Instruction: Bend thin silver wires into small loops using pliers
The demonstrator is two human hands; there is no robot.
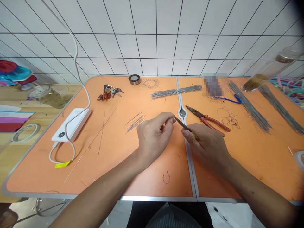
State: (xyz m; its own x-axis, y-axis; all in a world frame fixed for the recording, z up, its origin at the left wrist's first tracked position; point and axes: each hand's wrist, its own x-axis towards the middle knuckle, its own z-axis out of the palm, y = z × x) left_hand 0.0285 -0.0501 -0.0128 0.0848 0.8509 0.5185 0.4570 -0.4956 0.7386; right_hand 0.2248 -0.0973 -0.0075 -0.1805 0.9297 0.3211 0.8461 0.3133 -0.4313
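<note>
My right hand (pixel 206 148) grips a slim dark tool (pixel 184 125) with a yellow end by its lower part. My left hand (pixel 154 136) pinches its tip between thumb and fingers; anything fine held there is too small to tell. Red-handled needle-nose pliers (pixel 209 119) lie just beyond my right hand on the orange folding table (pixel 156 177). A flat bundle of steel wires (pixel 177 91) lies farther ahead. Several loose thin wires (pixel 135 122) lie left of my left hand, and a tangle of wire loops (pixel 229 118) lies right of the pliers.
Keys (pixel 109 92), a white power bank (pixel 71 124) with its cable, and a tape roll (pixel 134 79) lie on the table's left and far side. Long wire bundles (pixel 249 106) and a tilted glass bottle (pixel 270 68) stand right. Tiled wall behind.
</note>
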